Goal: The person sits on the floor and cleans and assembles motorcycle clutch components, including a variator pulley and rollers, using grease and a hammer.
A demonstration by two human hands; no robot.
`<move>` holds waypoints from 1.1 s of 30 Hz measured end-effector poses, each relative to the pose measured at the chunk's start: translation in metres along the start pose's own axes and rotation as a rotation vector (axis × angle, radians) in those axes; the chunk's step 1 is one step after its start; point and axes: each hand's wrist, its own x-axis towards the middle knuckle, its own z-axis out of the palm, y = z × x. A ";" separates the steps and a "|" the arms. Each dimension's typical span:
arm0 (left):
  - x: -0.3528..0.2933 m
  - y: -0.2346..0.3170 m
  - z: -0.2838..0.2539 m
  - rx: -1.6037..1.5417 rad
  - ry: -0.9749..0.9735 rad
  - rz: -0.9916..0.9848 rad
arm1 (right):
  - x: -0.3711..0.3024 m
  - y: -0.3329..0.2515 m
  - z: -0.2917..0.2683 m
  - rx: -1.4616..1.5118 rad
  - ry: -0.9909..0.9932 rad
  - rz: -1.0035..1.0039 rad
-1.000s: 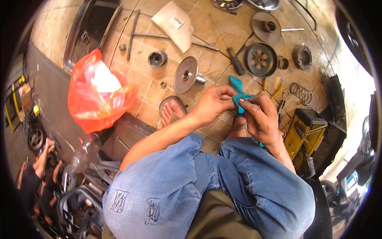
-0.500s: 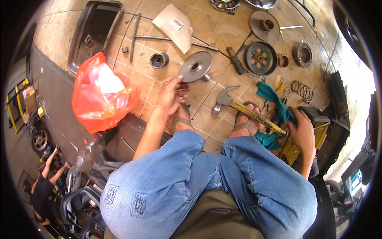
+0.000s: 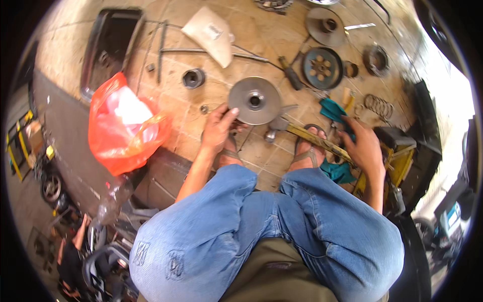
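The left hand (image 3: 217, 130) had just tipped the metal disc (image 3: 255, 88) face-up, pinching its rim above the tiled floor (image 3: 173, 108) toward the near edge, so its bore lay exposed, while the right hand (image 3: 363, 143) met the teal cloth (image 3: 332, 108), whether gripping I couldn't tell.

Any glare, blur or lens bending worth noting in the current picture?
Head view: glare burns to white beyond the tiled floor at right; head view: the white item in the red bag is nearly washed out; head view: straight edges bow toward the dark rim; head view: the metal disc in the left hand reads clearly, but the lower-left clutter is dim and soft.
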 end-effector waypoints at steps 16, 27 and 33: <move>-0.006 0.046 0.036 1.051 0.210 0.674 | 0.006 0.030 0.025 -0.194 -0.180 0.159; 0.016 0.063 0.061 0.742 -0.043 0.488 | -0.030 0.016 -0.014 0.069 0.071 0.048; -0.006 0.059 0.060 -0.392 -0.396 0.098 | 0.012 -0.037 -0.006 0.570 -0.064 -0.203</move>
